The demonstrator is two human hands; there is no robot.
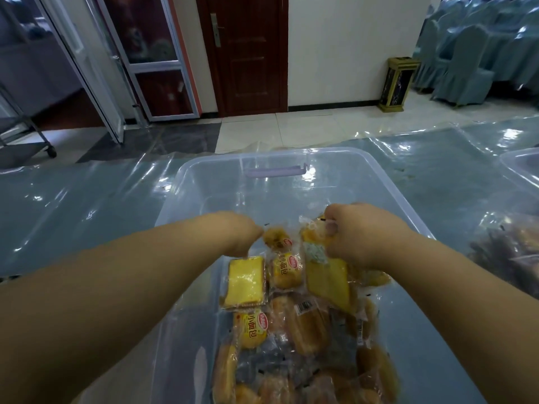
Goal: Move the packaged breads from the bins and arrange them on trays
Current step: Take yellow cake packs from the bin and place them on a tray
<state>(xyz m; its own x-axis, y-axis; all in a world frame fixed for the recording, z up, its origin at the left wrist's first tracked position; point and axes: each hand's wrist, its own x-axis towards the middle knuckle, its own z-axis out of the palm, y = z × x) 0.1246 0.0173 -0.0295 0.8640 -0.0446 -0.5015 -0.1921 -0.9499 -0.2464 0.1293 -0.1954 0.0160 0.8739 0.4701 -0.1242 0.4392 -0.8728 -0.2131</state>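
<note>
A clear plastic bin point(204, 182) stands on the table in front of me, holding several packaged breads. My left hand point(233, 231) pinches the wrapper of a small round bread pack point(277, 239) at its edge. My right hand point(358, 231) grips the top of an orange bread pack point(313, 237), with a yellow cake slice pack point(328, 279) hanging just below it. Another yellow cake slice point(246, 281) and small bun packs with red lettering point(284, 271) lie under my hands. Brown rolls point(306, 328) fill the near part of the bin.
The table wears a shiny clear plastic sheet point(73, 205). Another clear bin's rim point(519, 167) shows at the right edge, with dark bread packs point(507, 252) beside it. Beyond the table are a red door point(248, 53), a floor bin point(398, 83) and covered chairs point(472, 53).
</note>
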